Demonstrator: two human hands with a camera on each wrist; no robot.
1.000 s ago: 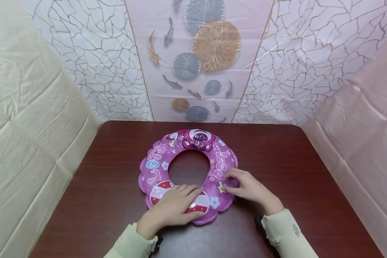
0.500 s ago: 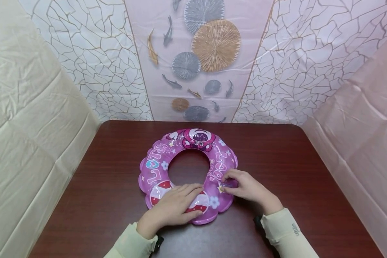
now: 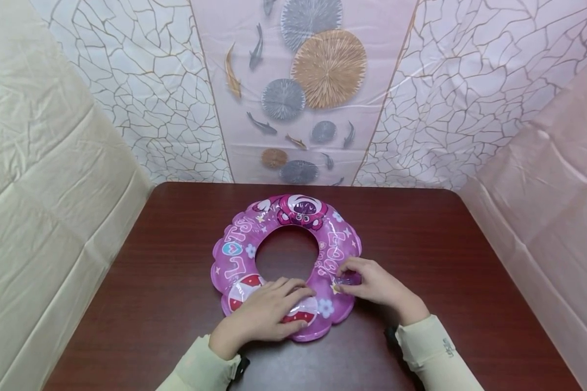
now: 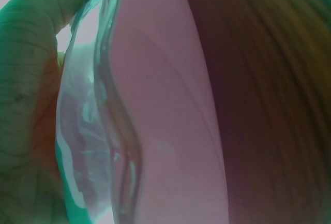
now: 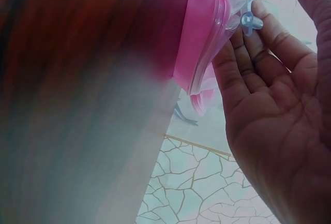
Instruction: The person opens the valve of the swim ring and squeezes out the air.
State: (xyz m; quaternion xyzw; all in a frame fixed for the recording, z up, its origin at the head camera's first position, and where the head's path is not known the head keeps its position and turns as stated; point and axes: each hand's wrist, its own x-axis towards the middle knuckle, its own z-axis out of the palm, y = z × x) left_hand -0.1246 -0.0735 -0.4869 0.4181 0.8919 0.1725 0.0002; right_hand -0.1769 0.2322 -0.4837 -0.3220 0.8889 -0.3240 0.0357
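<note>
A purple inflatable swim ring [image 3: 235, 244] with a bear print, lettering and flowers lies on the dark brown table. My left hand [image 3: 261, 315] rests over its near side, palm down, the fingers spread and slightly bent on the vinyl. In the left wrist view, the ring's pale pink underside and clear seam [image 4: 119, 115] run beside that hand. At the ring's right side, my right hand [image 3: 379, 282] has thumb and forefinger pinched about a clear air valve. In the right wrist view its small plug [image 5: 249, 22] sticks out beside the fingertips.
The reddish-brown table [image 3: 435, 244] has rounded far corners. Behind it hangs a cloth [image 3: 283, 136] printed with fish and round leaves, and plain pale cloths [image 3: 543, 179] line both sides. A dark band [image 3: 392, 336] circles the right wrist.
The left hand's fingers have lifted and bent a little on the ring, the forefinger shifting slightly to the right. The right hand stays at the valve, and the ring has hardly moved.
</note>
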